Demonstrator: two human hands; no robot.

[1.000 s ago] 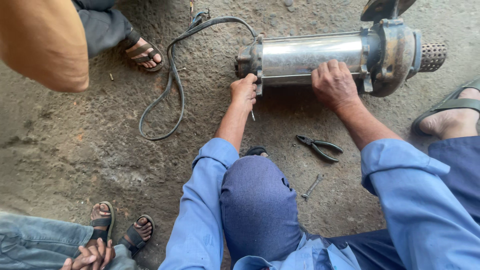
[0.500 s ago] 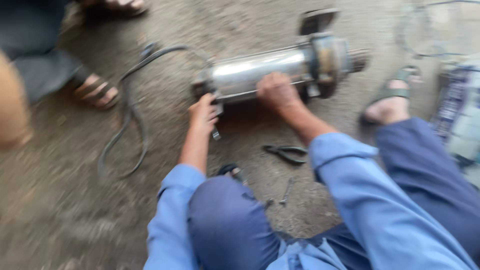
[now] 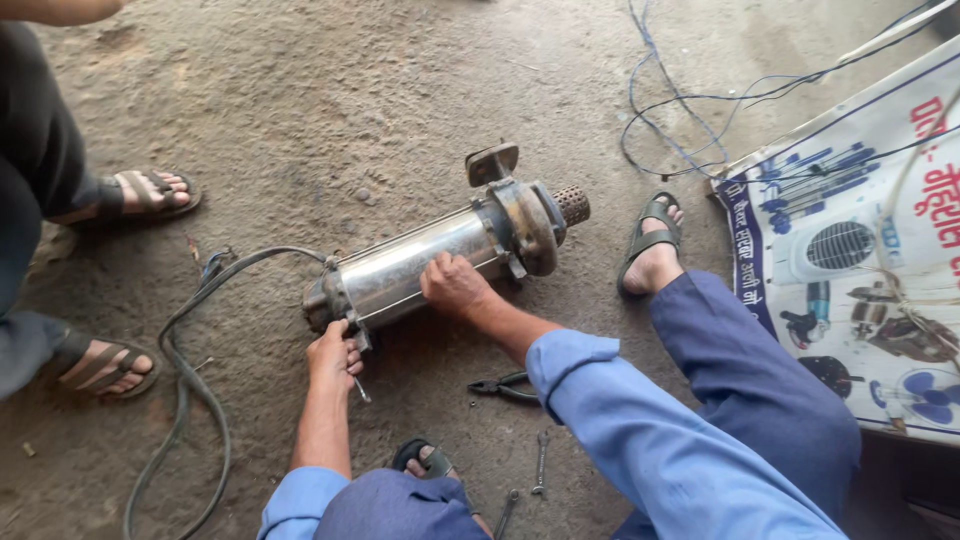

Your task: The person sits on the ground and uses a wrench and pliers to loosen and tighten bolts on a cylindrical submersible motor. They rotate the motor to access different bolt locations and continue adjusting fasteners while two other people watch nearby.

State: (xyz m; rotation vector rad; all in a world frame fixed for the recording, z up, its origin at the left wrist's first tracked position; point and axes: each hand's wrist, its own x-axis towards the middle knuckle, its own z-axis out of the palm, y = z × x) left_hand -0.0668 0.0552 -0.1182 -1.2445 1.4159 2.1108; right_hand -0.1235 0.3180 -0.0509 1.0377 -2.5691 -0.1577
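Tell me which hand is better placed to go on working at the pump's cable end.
Probably the left. The left hand already sits at the cable end of the pump, holding a small tool there. The right hand lies flat on the middle of the steel body, seemingly steadying it.

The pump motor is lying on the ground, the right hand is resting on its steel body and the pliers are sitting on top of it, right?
Not quite. In the head view the pliers lie on the ground beside the right forearm, not on the pump motor. The right hand does rest on its steel body.

White-blue printed banner (image 3: 860, 250), floor right
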